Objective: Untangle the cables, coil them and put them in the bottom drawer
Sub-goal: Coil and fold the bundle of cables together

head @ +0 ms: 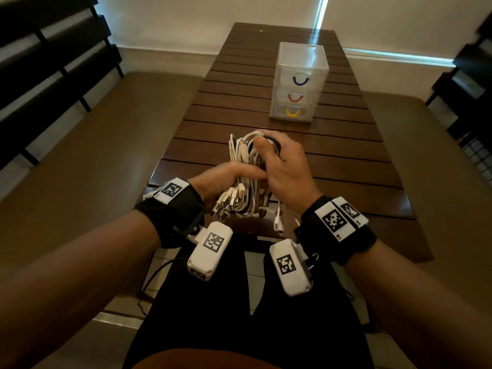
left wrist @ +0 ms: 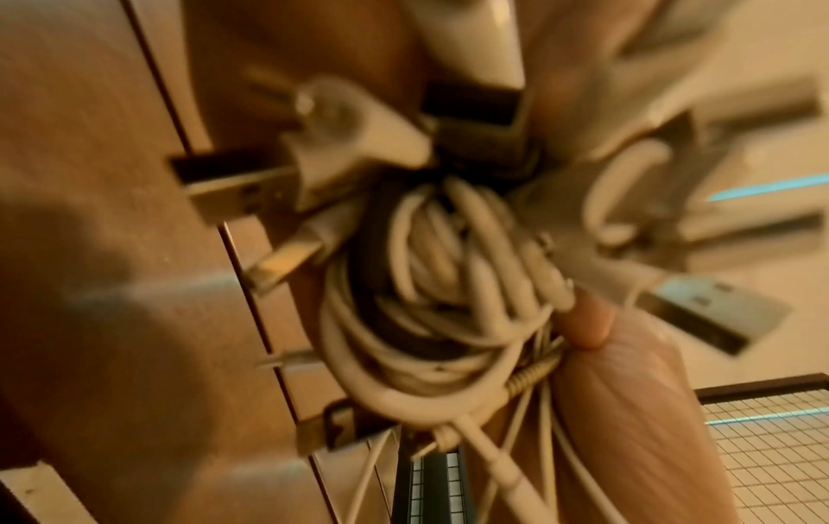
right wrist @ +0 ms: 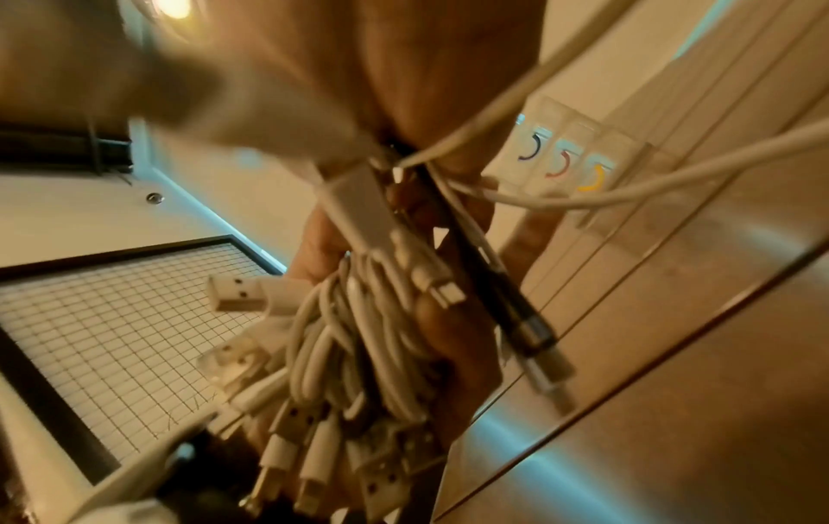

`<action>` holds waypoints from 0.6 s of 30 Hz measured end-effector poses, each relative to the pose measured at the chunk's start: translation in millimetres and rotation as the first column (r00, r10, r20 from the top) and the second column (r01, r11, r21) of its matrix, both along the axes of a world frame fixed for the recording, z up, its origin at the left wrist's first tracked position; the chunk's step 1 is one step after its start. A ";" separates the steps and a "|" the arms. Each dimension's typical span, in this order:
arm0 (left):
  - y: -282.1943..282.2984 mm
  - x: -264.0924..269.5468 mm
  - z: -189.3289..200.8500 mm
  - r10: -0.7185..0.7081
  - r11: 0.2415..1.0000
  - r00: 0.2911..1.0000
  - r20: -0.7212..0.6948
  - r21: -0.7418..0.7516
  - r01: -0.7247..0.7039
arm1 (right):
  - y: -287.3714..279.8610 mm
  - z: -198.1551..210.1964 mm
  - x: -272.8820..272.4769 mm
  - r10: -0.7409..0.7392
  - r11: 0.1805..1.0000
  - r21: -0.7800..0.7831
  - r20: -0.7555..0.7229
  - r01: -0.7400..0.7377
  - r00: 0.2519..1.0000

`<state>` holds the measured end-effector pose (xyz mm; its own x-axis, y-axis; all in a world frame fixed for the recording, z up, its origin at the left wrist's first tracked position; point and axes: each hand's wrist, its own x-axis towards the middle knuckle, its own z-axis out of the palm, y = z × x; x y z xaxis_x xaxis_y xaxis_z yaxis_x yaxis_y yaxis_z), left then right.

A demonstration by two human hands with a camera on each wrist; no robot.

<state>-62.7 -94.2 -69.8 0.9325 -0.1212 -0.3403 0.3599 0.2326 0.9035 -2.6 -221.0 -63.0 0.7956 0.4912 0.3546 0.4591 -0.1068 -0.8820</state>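
A thick bundle of white cables (head: 246,166) with one black cable is held up over the near end of the wooden table (head: 332,161). My left hand (head: 226,179) grips the lower part, where several USB plugs (head: 226,203) stick out. My right hand (head: 282,166) grips the upper loops, thumb pressed on top. The bundle (left wrist: 430,301) fills the left wrist view, blurred. In the right wrist view the cables (right wrist: 372,336) hang down with the black cable (right wrist: 502,294) beside them. The clear three-drawer unit (head: 299,81) stands farther along the table, all drawers closed; the bottom drawer (head: 292,113) has a yellow handle.
Benches run along both sides of the table (head: 106,145). A white plug (head: 278,222) dangles below the bundle near the table's front edge. A wire-grid panel (right wrist: 112,319) shows on the floor in the right wrist view.
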 end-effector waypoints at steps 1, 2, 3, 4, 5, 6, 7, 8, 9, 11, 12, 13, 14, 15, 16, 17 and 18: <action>-1.0 1.3 -1.4 -0.008 1.000 1.000 0.000 -0.028 0.007 | 0.5 -0.8 -1.0 -0.016 1.000 0.023 -0.032 0.016 0.999; -2.2 2.2 -1.8 -0.016 0.999 1.000 -0.002 -0.051 0.016 | 0.5 -1.5 -2.0 -0.027 0.999 0.037 -0.052 0.029 0.998; -2.6 2.9 -2.2 -0.024 0.997 1.000 -0.002 -0.071 0.024 | 0.2 -1.8 -2.8 -0.032 0.998 0.043 -0.056 0.034 0.998; -3.1 3.2 -1.8 -0.039 0.995 0.999 -0.003 -0.087 0.038 | -0.3 -2.1 -3.5 -0.036 0.998 0.042 -0.040 0.038 0.999; -2.5 3.6 -1.9 -0.050 0.995 0.999 -0.012 -0.089 0.049 | -1.0 -2.2 -4.2 -0.041 0.998 0.036 -0.006 0.042 0.999; -2.1 3.7 -1.5 -0.069 0.995 0.997 -0.021 -0.079 0.067 | -1.0 -3.7 -3.8 -0.048 0.999 0.027 0.037 0.047 0.998; -1.1 4.3 -2.1 -0.086 0.994 0.996 -0.029 -0.064 0.084 | -0.6 -5.5 -3.2 -0.049 0.999 0.018 0.074 0.048 0.996; -1.2 4.3 -2.3 -0.109 0.993 0.994 -0.033 -0.044 0.108 | 0.1 -7.2 -2.6 -0.050 0.999 0.009 0.105 0.049 0.993; -1.9 3.9 -2.7 -0.129 0.992 0.991 -0.040 -0.014 0.129 | 0.2 -8.8 -2.0 -0.051 0.999 -0.002 0.140 0.051 0.989; -5.4 2.0 -5.4 -0.170 0.985 0.983 -0.067 0.008 0.171 | -1.1 -10.6 -1.7 -0.049 0.998 -0.030 0.238 0.058 0.970; -7.5 0.7 -6.8 -0.180 0.983 0.981 -0.072 0.004 0.181 | -2.5 -9.4 -1.5 -0.043 0.997 -0.051 0.286 0.060 0.957; -9.0 0.4 -7.7 -0.182 0.983 0.982 -0.058 0.013 0.183 | -3.8 -7.4 -1.3 -0.032 0.996 -0.074 0.326 0.060 0.945; -10.6 0.8 -7.9 -0.183 0.982 0.982 -0.033 0.036 0.185 | -4.7 -5.5 -0.5 -0.021 0.994 -0.094 0.359 0.059 0.933; -11.4 1.5 -6.9 -0.183 0.981 0.983 -0.008 0.064 0.183 | -5.5 -3.3 0.2 -0.012 0.992 -0.110 0.388 0.059 0.922; -12.9 3.0 -5.1 -0.189 0.979 0.982 0.010 0.084 0.187 | -6.0 -1.3 1.3 -0.003 0.991 -0.123 0.410 0.058 0.912; -14.1 4.7 -3.9 -0.187 0.977 0.982 0.013 0.102 0.185 | -6.8 0.5 2.4 0.011 0.990 -0.134 0.418 0.050 0.908; -15.2 5.7 -3.0 -0.180 0.977 0.984 0.014 0.121 0.177 | -7.4 2.1 4.0 0.026 0.989 -0.141 0.405 0.034 0.914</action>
